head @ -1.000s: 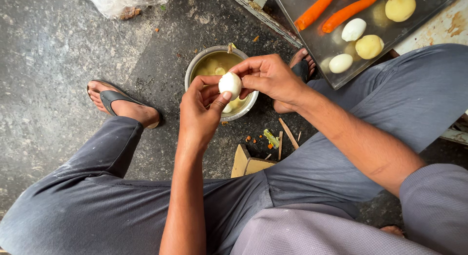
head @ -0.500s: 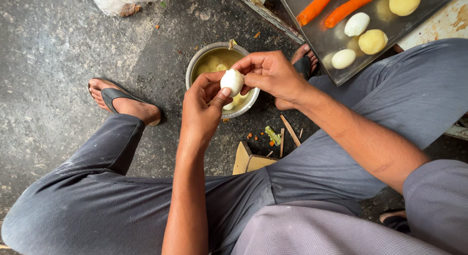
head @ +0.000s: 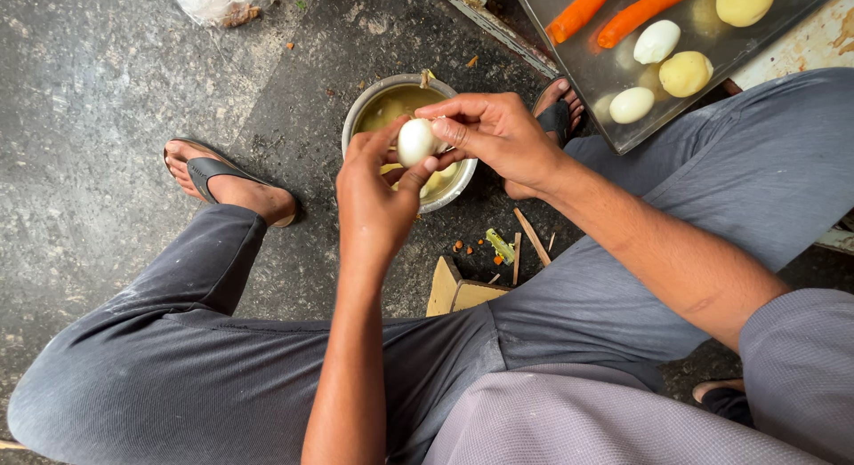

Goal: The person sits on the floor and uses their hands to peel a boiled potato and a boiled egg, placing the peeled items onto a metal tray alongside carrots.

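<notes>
Nearby, metal bowl [head: 360, 118] under egg [head: 415, 142]

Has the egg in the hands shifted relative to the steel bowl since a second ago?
No. The egg stays held by left hand and right hand over the steel bowl, still above its right half.

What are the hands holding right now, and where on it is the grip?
A white egg, over the metal bowl. The left hand pinches its sides with the fingertips; the right hand touches its upper right side with thumb and fingertips.

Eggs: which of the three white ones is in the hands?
The egg held over the bowl, between left hand and right hand; the other two lie on the tray.
</notes>
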